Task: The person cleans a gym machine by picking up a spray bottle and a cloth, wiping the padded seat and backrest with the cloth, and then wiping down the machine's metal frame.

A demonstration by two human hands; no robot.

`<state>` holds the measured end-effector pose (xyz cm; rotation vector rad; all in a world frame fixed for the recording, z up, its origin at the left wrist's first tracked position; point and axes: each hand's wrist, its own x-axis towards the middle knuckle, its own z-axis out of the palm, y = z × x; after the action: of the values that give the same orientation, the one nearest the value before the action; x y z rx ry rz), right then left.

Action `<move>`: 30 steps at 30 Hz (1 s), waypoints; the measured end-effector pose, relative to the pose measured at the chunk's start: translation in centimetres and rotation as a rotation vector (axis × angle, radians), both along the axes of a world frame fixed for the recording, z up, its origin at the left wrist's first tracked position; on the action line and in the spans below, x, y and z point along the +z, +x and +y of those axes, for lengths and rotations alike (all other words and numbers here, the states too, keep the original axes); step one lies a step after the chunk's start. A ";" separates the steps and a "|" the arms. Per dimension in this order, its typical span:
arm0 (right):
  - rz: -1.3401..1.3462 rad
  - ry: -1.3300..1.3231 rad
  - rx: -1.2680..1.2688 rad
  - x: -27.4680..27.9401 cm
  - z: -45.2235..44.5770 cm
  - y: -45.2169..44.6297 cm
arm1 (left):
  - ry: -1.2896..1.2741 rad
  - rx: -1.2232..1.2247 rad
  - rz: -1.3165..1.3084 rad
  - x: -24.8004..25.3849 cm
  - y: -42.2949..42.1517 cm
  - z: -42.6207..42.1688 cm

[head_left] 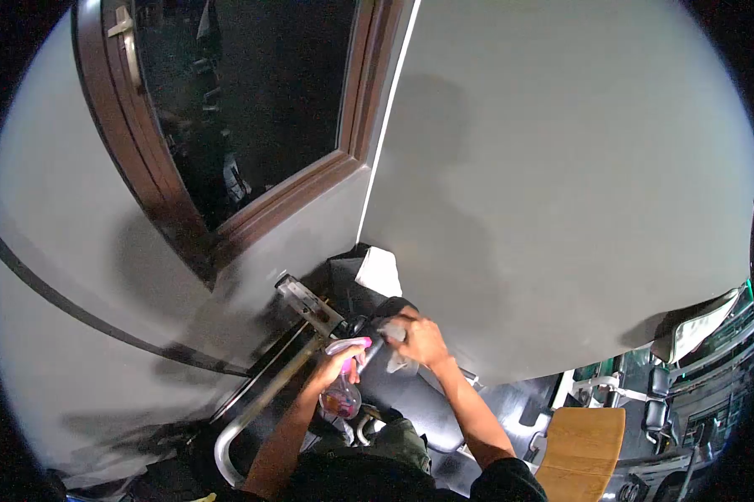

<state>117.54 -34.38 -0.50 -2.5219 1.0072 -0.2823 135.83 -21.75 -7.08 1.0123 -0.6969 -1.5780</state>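
A clear spray bottle (341, 400) with a pink and white trigger head is in my left hand (340, 365), whose fingers wrap round its neck. To the right of it, my right hand (423, 341) is closed on a grey cloth (399, 358) that hangs below the fingers. Both hands are over black and metal equipment with a dark padded surface (410, 402). Part of the cloth is hidden by my right hand.
A white towel (379, 271) lies on a black object in the corner. A curved metal bar (226, 443) runs at the left. The brown window frame (285, 199) is ahead. A tan board (582, 452) and gym machines are at the right.
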 end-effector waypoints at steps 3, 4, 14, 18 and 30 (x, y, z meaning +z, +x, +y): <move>0.006 -0.107 -0.185 -0.9 -1.9 -0.8 | -0.012 0.021 -0.001 -1.7 -0.3 0.2; -0.056 -0.132 -0.227 -1.0 -2.2 -0.7 | -0.013 0.021 0.003 -1.8 -0.2 0.3; 0.017 -0.094 0.134 0.8 3.5 2.8 | -0.079 0.098 0.047 -3.6 -0.1 2.1; 0.035 -0.118 -0.012 0.3 1.2 1.2 | -0.098 0.172 -0.010 -4.0 0.2 3.7; 0.108 -0.056 0.167 1.1 5.1 3.5 | -0.126 0.347 -0.162 -4.8 -0.7 5.7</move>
<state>121.07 -29.32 0.64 -2.6770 0.8311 -0.1276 135.10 -16.02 -11.93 1.1087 -0.6799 -1.1484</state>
